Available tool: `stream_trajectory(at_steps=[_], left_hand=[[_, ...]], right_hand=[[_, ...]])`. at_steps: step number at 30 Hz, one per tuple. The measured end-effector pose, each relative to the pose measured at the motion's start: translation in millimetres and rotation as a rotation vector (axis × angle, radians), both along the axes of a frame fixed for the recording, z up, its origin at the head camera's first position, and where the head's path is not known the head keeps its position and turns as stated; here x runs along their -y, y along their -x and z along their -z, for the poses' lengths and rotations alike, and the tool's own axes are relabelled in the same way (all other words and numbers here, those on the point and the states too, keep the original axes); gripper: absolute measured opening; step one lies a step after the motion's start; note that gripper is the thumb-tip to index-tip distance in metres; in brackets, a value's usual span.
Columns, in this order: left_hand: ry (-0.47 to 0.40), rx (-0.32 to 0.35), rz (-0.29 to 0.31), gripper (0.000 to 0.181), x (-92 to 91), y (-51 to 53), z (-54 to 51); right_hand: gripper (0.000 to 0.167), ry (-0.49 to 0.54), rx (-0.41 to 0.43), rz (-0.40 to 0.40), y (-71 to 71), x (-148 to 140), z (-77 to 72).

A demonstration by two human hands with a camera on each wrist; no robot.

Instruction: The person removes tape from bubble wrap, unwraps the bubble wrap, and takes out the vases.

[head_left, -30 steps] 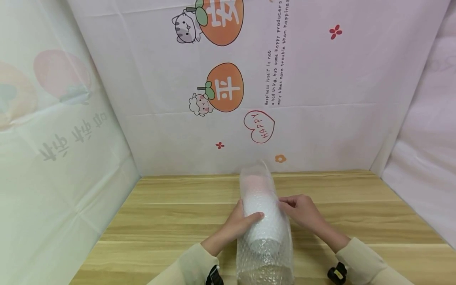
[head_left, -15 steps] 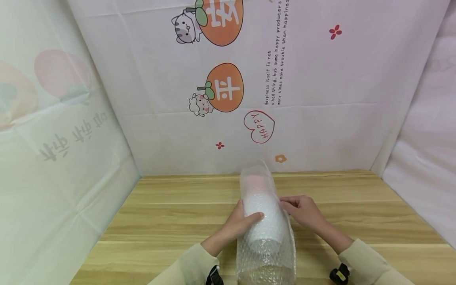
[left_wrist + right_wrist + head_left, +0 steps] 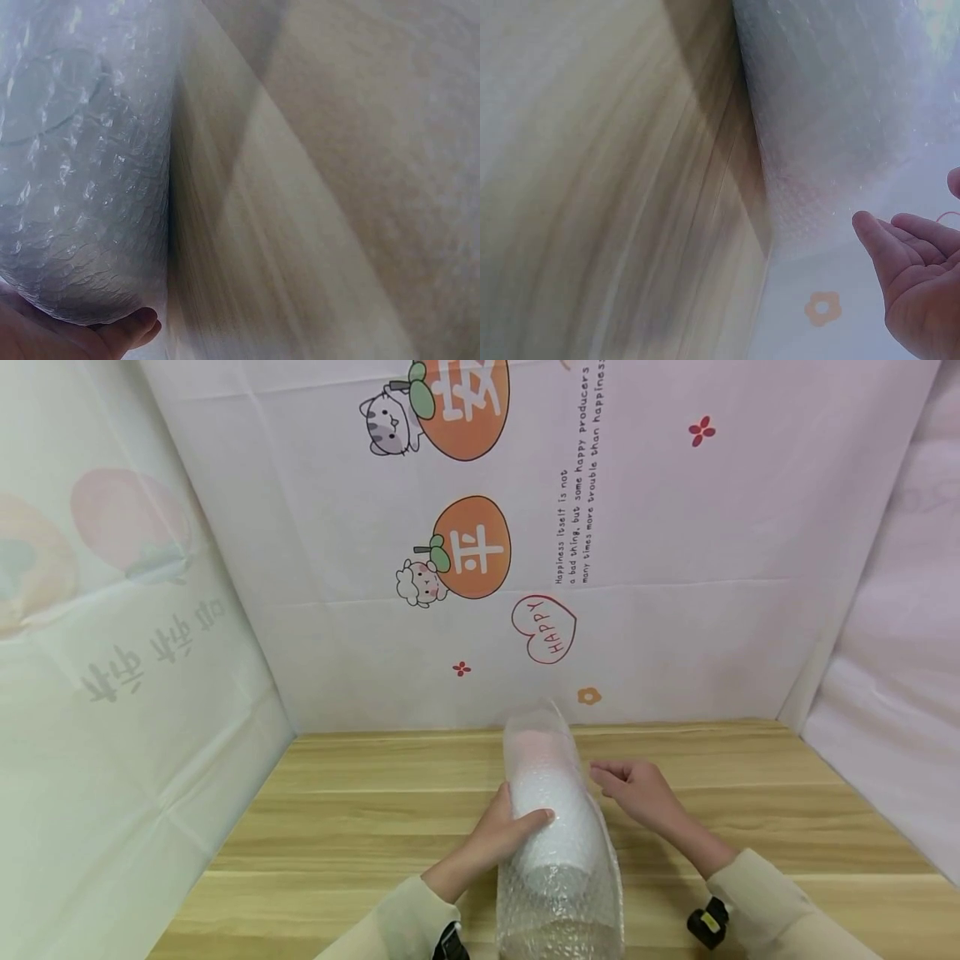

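A white cylinder (image 3: 550,810), pinkish toward its far end, lies wrapped in clear bubble wrap (image 3: 558,906) on the wooden table; its exact kind is veiled by the wrap. My left hand (image 3: 504,831) grips the wrapped cylinder from the left, thumb over the top. Its fingertips show at the roll's edge in the left wrist view. Just off the wrap's right edge, my right hand (image 3: 636,789) hovers with loosely bent fingers. In the right wrist view, the fingers (image 3: 922,232) stand apart from the wrap and no object is visible in them.
The wooden table (image 3: 360,827) reaches back to a printed white cloth (image 3: 660,610). More cloth hangs at the left and right sides. Beyond the far end of the wrap, its loose tip nearly meets the back cloth.
My right hand has drawn slightly up and away from the wrap's right edge, where its fingertips were touching. The wrap's lower right edge has spread outward a little. My left hand stays put.
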State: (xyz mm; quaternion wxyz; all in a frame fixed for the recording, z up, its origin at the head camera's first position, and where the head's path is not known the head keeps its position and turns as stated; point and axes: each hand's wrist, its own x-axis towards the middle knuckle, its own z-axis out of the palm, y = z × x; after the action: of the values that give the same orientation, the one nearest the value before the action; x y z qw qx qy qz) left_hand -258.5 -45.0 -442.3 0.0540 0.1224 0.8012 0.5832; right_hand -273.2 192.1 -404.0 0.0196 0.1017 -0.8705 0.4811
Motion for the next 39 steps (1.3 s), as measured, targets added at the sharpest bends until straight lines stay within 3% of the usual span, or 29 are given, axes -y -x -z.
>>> stream_trajectory(at_steps=[9,24,32,39], left_hand=[[0.002,-0.007,0.001,0.084,-0.2,-0.2,-0.5],[0.011,-0.003,-0.008,0.087,0.4,-2.6,-2.8],[0.012,-0.012,-0.009,0.087,-0.1,-2.8,-2.2],[0.013,-0.014,-0.010,0.086,-0.5,-2.1,-1.6]], right_hand=[[0.054,-0.071,-0.004,0.007,12.7,5,1.1],[0.065,-0.079,0.003,-0.003,32.0,15,11.7],[0.076,-0.071,0.008,-0.051,38.8,18,15.7],[0.082,-0.065,0.044,-0.041,41.5,20,14.5]])
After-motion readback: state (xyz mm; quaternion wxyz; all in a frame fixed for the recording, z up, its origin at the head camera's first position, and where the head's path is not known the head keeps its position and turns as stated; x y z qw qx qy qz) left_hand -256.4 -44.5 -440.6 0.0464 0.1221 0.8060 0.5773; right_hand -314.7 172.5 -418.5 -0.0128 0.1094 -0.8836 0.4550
